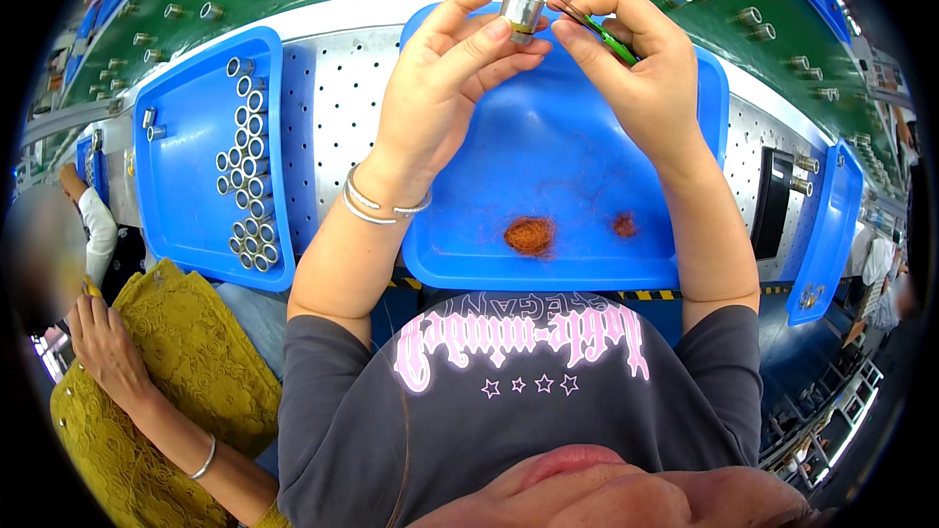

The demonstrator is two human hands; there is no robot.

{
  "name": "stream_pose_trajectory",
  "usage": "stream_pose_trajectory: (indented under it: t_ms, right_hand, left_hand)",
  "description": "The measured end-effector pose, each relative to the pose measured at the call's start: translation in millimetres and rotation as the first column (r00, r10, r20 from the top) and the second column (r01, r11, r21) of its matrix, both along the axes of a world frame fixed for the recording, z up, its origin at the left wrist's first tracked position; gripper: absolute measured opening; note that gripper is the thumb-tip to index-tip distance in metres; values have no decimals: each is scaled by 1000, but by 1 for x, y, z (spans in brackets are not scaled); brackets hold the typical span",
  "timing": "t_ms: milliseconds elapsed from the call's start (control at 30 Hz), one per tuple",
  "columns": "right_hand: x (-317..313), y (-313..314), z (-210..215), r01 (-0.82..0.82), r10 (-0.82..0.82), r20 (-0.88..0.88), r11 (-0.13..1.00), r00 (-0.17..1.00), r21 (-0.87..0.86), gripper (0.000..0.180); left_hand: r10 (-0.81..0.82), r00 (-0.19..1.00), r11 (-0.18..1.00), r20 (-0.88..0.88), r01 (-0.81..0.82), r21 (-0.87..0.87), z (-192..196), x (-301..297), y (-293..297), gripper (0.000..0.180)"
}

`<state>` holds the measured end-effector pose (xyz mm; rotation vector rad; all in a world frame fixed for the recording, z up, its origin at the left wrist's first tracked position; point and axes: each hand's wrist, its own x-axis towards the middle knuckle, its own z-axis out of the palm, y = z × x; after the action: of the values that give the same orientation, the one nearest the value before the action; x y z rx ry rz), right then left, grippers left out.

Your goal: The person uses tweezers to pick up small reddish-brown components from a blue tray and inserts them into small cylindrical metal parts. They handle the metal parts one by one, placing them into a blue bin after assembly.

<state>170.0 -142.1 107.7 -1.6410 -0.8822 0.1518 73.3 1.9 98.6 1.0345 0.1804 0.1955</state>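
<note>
Head view: left hand (430, 88) holds silver metal cylinder (522, 10); right hand (646, 68), slim green-and-black tool (616, 45), near far edge of blue plastic tray (558, 156).

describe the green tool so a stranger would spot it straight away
Start at the middle blue tray, then look up to its far edge. There the right hand holds a slim tool close to the metal cylinder in the left hand. Its bright green part and thin dark end set it apart from the silvery cylinder beside it.
</note>
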Motion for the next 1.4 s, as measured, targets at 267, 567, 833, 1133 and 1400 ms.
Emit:
stream_pose_trajectory:
  t_ms: [267,567,833,1133,1400]
  right_hand:
    - [3,0,-5,-11,1,278,999,961,36,23]
    - [2,-1,-2,-9,8,359,1000,933,2,22]
    - [1,-4,-2,4,-15,289,999,957,40,24]
    - [13,-9,0,113,-143,282,987,949,117,24]
    - [0,-9,14,12,16,321,996,947,-85,25]
  left_hand:
    - [-33,999,999,0,33,-26,-1,-1,2,41]
    - [2,1000,989,5,-2,149,-1,0,-3,44]
    - [-20,1000,958,1,19,287,1,-2,-6,40]
    - [-26,999,954,22,18,300,1,-3,-5,40]
    - [112,992,983,57,-119,142,0,0,-4,44]
